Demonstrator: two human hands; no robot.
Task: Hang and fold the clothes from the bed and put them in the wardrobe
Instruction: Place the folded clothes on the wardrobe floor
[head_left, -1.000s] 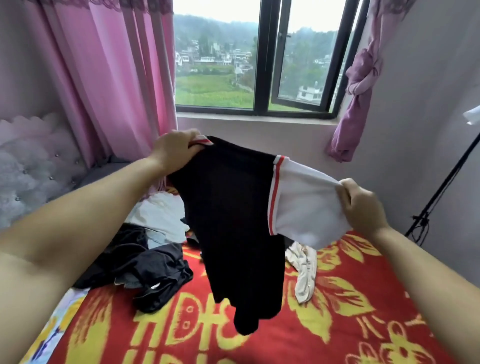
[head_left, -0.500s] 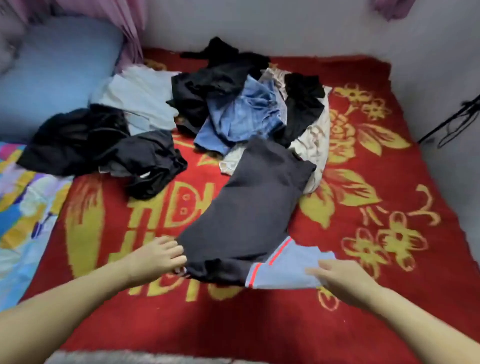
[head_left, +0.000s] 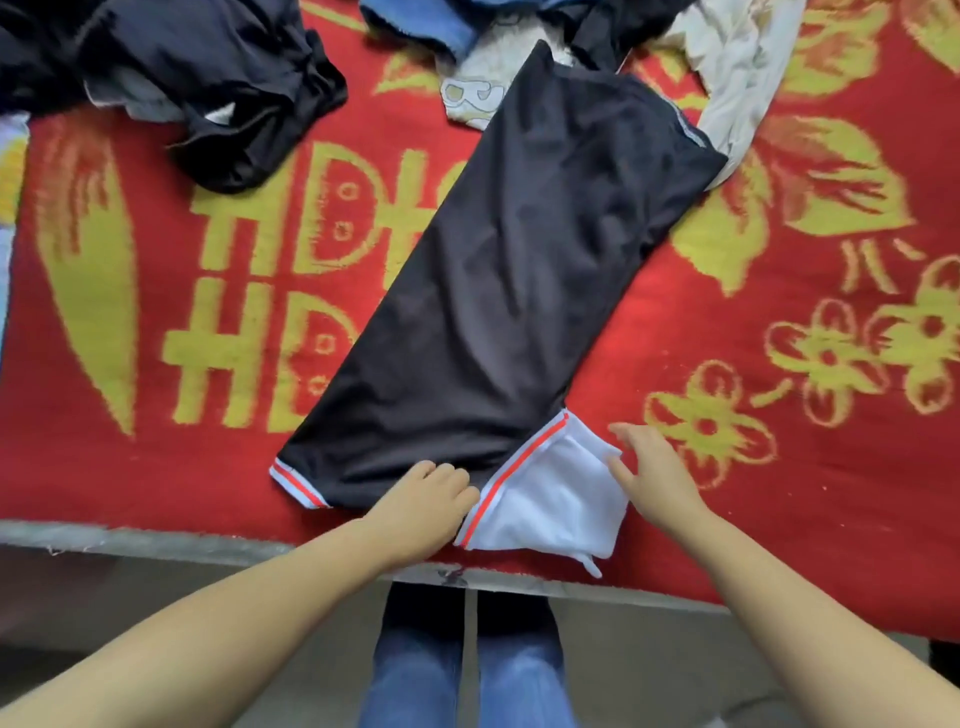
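Observation:
A black shirt (head_left: 498, 291) lies folded lengthwise and spread flat on the red blanket (head_left: 208, 478), running diagonally from the near edge toward the far right. Its white sleeve (head_left: 550, 499) with a red stripe sticks out at the near end. My left hand (head_left: 421, 504) rests on the black shoulder area beside the stripe, fingers bent and knuckles up. My right hand (head_left: 649, 467) touches the right edge of the white sleeve with its fingers spread and straight.
More clothes lie at the far side: a black heap (head_left: 218, 88) on the left, a blue garment (head_left: 426, 26) in the middle, white cloth (head_left: 737, 83) on the right. The bed's near edge (head_left: 156, 540) runs across below my hands. Jeans-clad legs (head_left: 467, 665) stand against it.
The shirt went from held up in the air to laid out flat on the blanket. Both hands let go of it and now rest at its near end. My view tipped down.

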